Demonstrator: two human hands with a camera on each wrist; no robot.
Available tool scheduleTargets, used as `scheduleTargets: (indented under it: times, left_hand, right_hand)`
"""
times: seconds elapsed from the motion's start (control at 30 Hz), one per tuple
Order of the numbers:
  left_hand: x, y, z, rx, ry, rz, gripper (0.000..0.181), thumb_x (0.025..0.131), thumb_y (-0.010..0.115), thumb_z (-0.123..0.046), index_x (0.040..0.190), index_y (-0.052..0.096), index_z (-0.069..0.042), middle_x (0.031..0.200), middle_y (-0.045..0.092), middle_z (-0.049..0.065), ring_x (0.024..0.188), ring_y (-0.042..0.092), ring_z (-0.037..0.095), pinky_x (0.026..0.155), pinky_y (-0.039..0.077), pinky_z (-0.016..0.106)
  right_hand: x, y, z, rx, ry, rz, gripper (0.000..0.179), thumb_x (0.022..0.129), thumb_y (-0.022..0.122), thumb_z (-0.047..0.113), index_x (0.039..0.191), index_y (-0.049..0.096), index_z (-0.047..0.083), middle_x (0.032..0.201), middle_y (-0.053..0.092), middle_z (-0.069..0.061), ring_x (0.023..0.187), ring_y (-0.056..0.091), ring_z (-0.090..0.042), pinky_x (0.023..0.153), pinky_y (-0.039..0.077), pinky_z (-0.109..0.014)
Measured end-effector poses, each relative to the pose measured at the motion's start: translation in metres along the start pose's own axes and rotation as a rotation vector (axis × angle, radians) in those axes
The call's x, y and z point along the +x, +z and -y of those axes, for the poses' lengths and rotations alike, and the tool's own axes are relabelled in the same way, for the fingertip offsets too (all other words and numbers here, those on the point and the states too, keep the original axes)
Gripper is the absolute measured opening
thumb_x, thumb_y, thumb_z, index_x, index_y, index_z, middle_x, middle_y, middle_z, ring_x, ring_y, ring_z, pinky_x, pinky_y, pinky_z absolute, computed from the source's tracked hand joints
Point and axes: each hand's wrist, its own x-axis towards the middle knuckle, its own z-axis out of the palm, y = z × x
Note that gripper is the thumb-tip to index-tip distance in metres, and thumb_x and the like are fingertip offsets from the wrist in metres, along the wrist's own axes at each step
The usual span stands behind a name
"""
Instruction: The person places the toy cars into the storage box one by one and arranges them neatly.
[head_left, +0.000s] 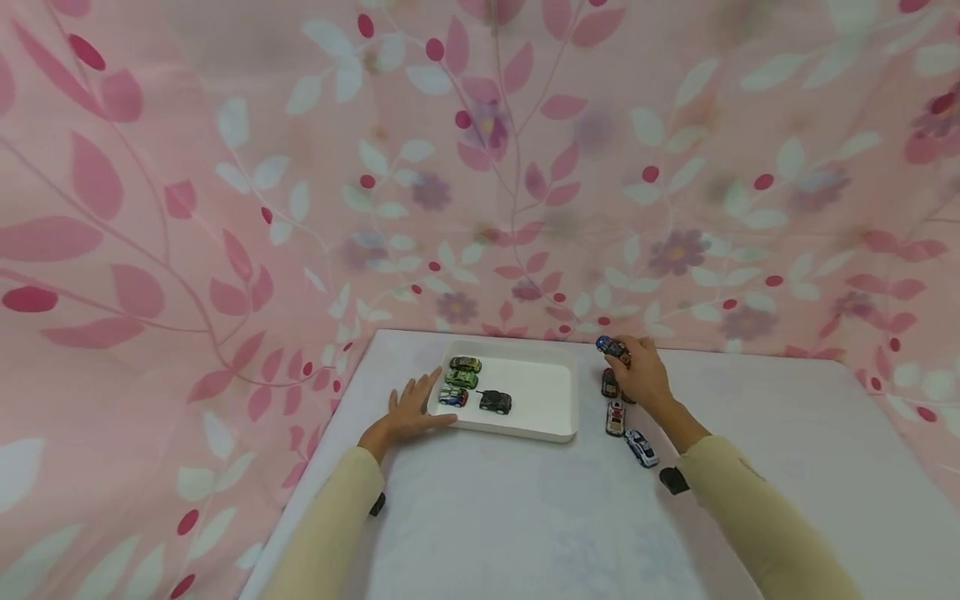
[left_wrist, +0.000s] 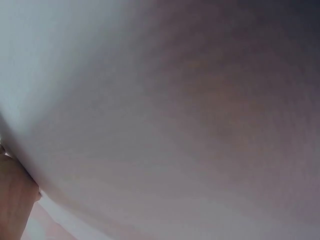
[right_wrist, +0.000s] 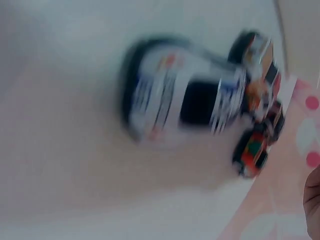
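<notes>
My right hand (head_left: 647,375) pinches a blue toy car (head_left: 609,347) near the back edge of the table. Just below it lie a dark toy car (head_left: 610,383), a red-and-white toy car (head_left: 616,418) and a white toy car (head_left: 641,448). At the left end of a white tray (head_left: 543,392), my left hand (head_left: 411,414) rests with fingers spread and thumb along the front rim. Three toy cars (head_left: 461,379) stand in a column inside the tray's left end, with a black toy car (head_left: 495,402) right of them. The left wrist view is mostly blurred cloth.
A white cloth covers the table (head_left: 495,517), and a pink floral curtain (head_left: 510,167) hangs behind it. In the right wrist view, an orange toy car (right_wrist: 252,152) sits among the cars beyond the white one. Dark straps show at both wrists.
</notes>
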Motion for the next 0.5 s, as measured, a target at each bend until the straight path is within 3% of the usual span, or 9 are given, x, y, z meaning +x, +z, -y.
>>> scheduleTargets:
  times: [0.23, 0.5]
  left_hand:
    - [0.000, 0.008, 0.002, -0.010, 0.016, -0.038, 0.111, 0.075, 0.061, -0.079, 0.160, 0.005, -0.033, 0.166, 0.010, 0.017, 0.153, 0.001, 0.042, 0.115, -0.008, 0.068]
    - [-0.003, 0.002, -0.004, -0.005, -0.006, -0.034, 0.110, 0.077, 0.065, -0.073, 0.160, 0.006, -0.032, 0.166, 0.011, 0.015, 0.153, 0.002, 0.040, 0.117, -0.006, 0.066]
  right_hand:
    - [0.002, 0.033, 0.026, 0.021, -0.049, 0.043, 0.041, 0.096, 0.066, 0.022, 0.133, 0.058, 0.007, 0.119, 0.050, -0.022, 0.087, 0.057, -0.029, 0.070, 0.049, -0.042]
    - [0.010, 0.063, 0.055, 0.090, -0.064, 0.104, 0.042, 0.095, 0.067, 0.024, 0.133, 0.059, 0.007, 0.121, 0.052, -0.021, 0.092, 0.054, -0.029, 0.074, 0.048, -0.041]
